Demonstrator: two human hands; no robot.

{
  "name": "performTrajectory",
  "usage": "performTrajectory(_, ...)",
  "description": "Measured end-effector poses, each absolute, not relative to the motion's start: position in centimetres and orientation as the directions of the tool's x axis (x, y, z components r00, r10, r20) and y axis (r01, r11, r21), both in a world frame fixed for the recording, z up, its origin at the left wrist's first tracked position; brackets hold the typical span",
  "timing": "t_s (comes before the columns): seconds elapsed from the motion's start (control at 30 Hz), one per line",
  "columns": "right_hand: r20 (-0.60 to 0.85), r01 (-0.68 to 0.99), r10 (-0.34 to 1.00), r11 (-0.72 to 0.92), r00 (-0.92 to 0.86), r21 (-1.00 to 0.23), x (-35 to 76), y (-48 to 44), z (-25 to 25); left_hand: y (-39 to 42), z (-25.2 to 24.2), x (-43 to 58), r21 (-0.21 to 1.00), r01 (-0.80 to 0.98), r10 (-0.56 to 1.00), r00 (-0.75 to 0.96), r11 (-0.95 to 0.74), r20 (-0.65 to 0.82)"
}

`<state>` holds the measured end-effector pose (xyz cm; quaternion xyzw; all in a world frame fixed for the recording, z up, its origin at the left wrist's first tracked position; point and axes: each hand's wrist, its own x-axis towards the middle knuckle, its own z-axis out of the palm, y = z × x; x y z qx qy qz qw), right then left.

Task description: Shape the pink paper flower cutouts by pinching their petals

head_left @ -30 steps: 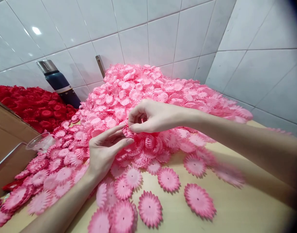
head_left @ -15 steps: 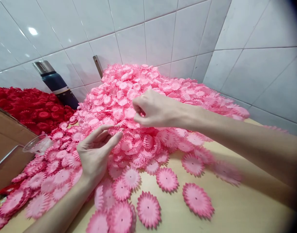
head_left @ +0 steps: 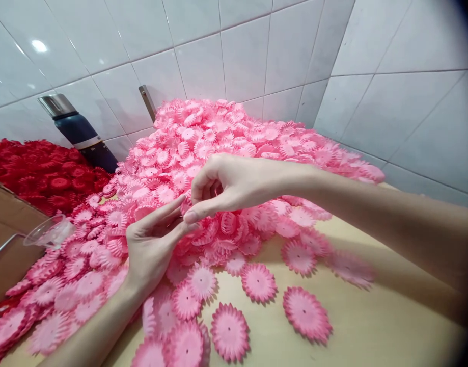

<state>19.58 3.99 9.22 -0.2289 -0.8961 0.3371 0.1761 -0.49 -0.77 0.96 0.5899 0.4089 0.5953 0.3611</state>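
My left hand (head_left: 152, 242) and my right hand (head_left: 229, 183) meet fingertip to fingertip at the front slope of a big heap of pink flower-shaped pieces (head_left: 218, 137). Both pinch the same small pink flower piece (head_left: 185, 206), which the fingers mostly hide. The right forearm comes in from the right, the left one from the bottom left. Single pink flowers (head_left: 306, 313) lie flat and scattered on the pale wooden table (head_left: 371, 326) in front of the hands.
A heap of red flower pieces (head_left: 46, 173) lies at the left behind a cardboard box (head_left: 8, 219). A clear plastic cup (head_left: 46, 232) lies beside the box. A dark blue flask (head_left: 81, 135) leans on the white tiled wall, which closes off the back and right.
The right hand lifted away from the left with its fingers closed, then came back down to the left fingertips. The left hand shifted slightly left and down. The view drifted a little.
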Motion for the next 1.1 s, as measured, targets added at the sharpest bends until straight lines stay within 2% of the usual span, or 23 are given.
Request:
performTrajectory(0.33, 0.184, 0.145, 0.453, 0.598, -0.872, -0.788, 19.8, 5.4, 8.1, -1.2, 1.3, -0.2, 0.908, 0.031, 0.909, 0.03, -0.417, 0.416)
performTrajectory(0.43, 0.177, 0.127, 0.428, 0.593, -0.886, -0.795, 19.7, 5.6, 7.9, -1.2, 1.3, -0.2, 0.914, 0.024, 0.914, 0.038, -0.405, 0.404)
performTrajectory(0.6, 0.166, 0.111, 0.459, 0.517, -0.873, -0.849, 19.8, 6.1, 7.4, -1.1, 1.2, -0.3, 0.918, 0.024, 0.918, 0.011, -0.397, 0.397)
performTrajectory(0.73, 0.146, 0.122, 0.431, 0.535, -0.89, -0.836, 19.8, 5.8, 7.7, -1.1, 1.1, -0.3, 0.927, 0.024, 0.927, -0.004, -0.374, 0.374)
performTrajectory(0.83, 0.105, 0.23, 0.505, 0.556, -0.857, -0.799, 19.8, 5.4, 7.9, -1.0, 1.0, -0.5, 0.928, 0.053, 0.928, -0.04, -0.369, 0.371)
performTrajectory(0.93, 0.152, 0.297, 0.603, 0.577, -0.783, -0.761, 19.9, 5.3, 7.9, -0.9, 1.0, -0.6, 0.924, 0.079, 0.922, -0.073, -0.375, 0.38)
performTrajectory(1.1, 0.176, 0.131, 0.452, 0.57, -0.874, -0.811, 19.6, 5.3, 7.7, -0.7, 0.9, -0.8, 0.929, 0.104, 0.932, -0.036, -0.355, 0.361)
